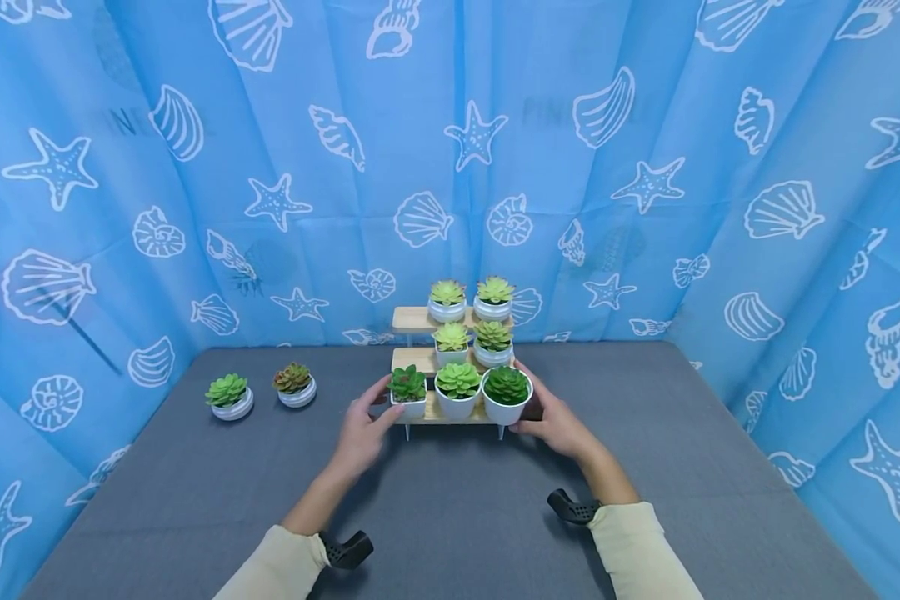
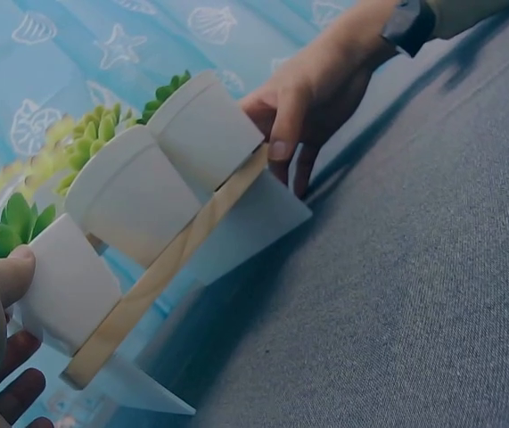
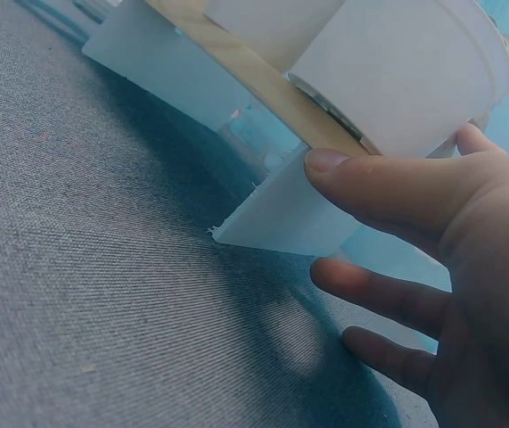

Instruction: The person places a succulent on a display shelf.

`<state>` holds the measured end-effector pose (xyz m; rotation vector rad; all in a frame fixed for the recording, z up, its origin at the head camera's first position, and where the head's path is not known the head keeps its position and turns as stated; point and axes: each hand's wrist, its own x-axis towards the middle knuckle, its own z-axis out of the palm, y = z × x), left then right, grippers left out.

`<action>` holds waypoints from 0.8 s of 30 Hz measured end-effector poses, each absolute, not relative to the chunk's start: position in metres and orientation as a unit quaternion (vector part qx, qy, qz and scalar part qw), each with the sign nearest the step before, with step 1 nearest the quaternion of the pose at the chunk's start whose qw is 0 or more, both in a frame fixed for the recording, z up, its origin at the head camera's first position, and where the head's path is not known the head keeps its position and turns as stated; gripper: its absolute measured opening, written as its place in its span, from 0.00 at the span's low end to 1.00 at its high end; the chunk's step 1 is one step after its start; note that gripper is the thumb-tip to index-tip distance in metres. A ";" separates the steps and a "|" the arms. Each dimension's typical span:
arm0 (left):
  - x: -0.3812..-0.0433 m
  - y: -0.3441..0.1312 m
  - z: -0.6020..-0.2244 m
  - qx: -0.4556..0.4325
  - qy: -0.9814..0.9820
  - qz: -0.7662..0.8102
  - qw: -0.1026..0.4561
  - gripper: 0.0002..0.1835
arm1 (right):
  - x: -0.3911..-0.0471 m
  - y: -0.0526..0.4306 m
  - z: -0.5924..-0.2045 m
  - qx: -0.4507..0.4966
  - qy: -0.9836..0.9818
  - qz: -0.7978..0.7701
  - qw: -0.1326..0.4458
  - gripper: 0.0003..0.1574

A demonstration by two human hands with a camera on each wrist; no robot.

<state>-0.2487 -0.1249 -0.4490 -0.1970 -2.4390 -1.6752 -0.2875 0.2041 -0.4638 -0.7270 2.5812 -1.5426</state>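
Observation:
A three-tier wooden display stand [image 1: 412,360] with white legs holds several potted succulents. My left hand [image 1: 362,429] is at the left end of the bottom tier, thumb on the front of a square white pot with a dark green succulent [image 1: 408,392] and index finger at its side. At the other end, my right hand [image 1: 558,421] grips the bottom tier, its thumb [image 3: 361,174] on the board's corner beside a round white pot [image 3: 406,71]. A lighter green succulent [image 1: 457,387] stands between these two pots. The right hand's lower fingers hang apart from the stand.
Two more potted succulents, one green [image 1: 228,397] and one reddish-brown [image 1: 295,385], stand on the grey cloth [image 1: 450,517] left of the stand. A blue curtain [image 1: 307,208] with shell prints hangs behind the table.

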 end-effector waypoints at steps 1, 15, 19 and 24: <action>-0.249 -0.124 -0.449 -0.067 -0.818 -0.565 0.089 0.30 | -0.288 0.204 -0.464 -0.235 0.834 -0.498 0.024 0.63; -0.253 -0.121 -0.447 -0.069 -0.820 -0.562 0.082 0.29 | -0.288 0.204 -0.464 -0.233 0.836 -0.497 0.022 0.63; -0.252 -0.122 -0.447 -0.076 -0.815 -0.568 0.084 0.29 | -0.288 0.204 -0.464 -0.235 0.835 -0.496 0.022 0.63; -0.248 -0.128 -0.447 -0.078 -0.801 -0.585 0.095 0.28 | -0.288 0.205 -0.464 -0.241 0.832 -0.499 0.022 0.63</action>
